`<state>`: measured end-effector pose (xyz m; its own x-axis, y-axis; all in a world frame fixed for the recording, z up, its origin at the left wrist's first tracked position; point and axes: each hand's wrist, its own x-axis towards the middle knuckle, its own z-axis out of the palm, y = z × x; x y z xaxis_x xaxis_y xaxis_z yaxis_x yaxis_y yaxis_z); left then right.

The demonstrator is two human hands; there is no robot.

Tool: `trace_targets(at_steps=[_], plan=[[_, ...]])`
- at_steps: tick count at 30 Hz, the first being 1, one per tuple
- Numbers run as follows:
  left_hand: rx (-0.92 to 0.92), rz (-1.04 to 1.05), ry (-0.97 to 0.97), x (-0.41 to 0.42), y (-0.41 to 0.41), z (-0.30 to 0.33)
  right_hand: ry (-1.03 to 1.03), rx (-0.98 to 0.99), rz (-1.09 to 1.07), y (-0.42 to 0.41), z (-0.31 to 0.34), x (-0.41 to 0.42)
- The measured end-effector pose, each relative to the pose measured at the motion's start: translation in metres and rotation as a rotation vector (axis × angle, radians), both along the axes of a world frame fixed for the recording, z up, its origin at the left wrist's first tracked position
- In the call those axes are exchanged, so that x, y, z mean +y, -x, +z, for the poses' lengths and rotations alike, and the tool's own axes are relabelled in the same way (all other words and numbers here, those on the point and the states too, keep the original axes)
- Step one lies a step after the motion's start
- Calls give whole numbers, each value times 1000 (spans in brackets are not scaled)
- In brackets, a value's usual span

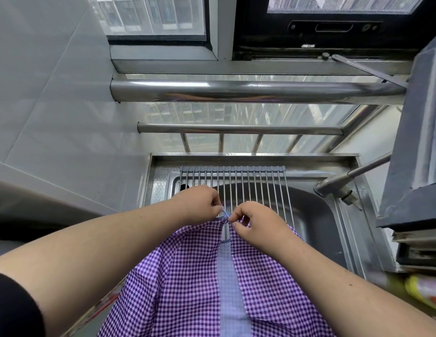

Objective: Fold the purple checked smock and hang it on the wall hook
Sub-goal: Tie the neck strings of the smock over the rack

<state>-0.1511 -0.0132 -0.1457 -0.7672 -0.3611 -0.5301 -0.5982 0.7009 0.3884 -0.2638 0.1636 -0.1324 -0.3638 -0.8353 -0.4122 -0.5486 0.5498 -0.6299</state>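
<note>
The smock point(195, 276) hung from my two hands above the near edge of the sink point(316, 222), its purple checks spreading down and toward me until they ran off the bottom of the view. A pale blue band point(227, 283) ran down its middle, between the two checked halves. At the top a thin blue loop point(225, 213) stood out of the gathered cloth, and that was where I had it.

My left hand point(199, 203) had its fingers curled in tight, thumb and forefinger pinching the loop from the left. My right hand point(251, 222) was curled too, its fingertips pinching the top edge of the smock just below and beside the loop. The two hands were almost touching.

Behind them a rack point(248, 188) of metal rods lay across the far part of the sink. The tap point(343, 182) reached in from the right. Above ran two steel rails point(236, 91) in front of the window point(158, 15), with white tile wall point(53, 105) on the left. A yellow bottle point(423, 290) lay blurred at the right edge.
</note>
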Motion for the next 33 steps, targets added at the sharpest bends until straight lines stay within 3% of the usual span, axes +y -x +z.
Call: trace_targets(at_steps=[6,11,15,21,25,33], plan=[[3,45,-46,-2,2,-3,11,-62,-105,4,-8,3],[-41,137,-88,-8,-6,-10,-139,87,-274,25,-39,11],[-227,79,-6,-13,-23,-22,-338,125,-273,37,-54,29],[-433,109,-62,-22,-46,-36,-441,197,-281,42,-63,43],[-564,23,-73,-23,-53,-33,-474,216,-296,44,-63,44],[-524,55,-67,-16,-63,-33,-521,270,-159,44,-61,55]])
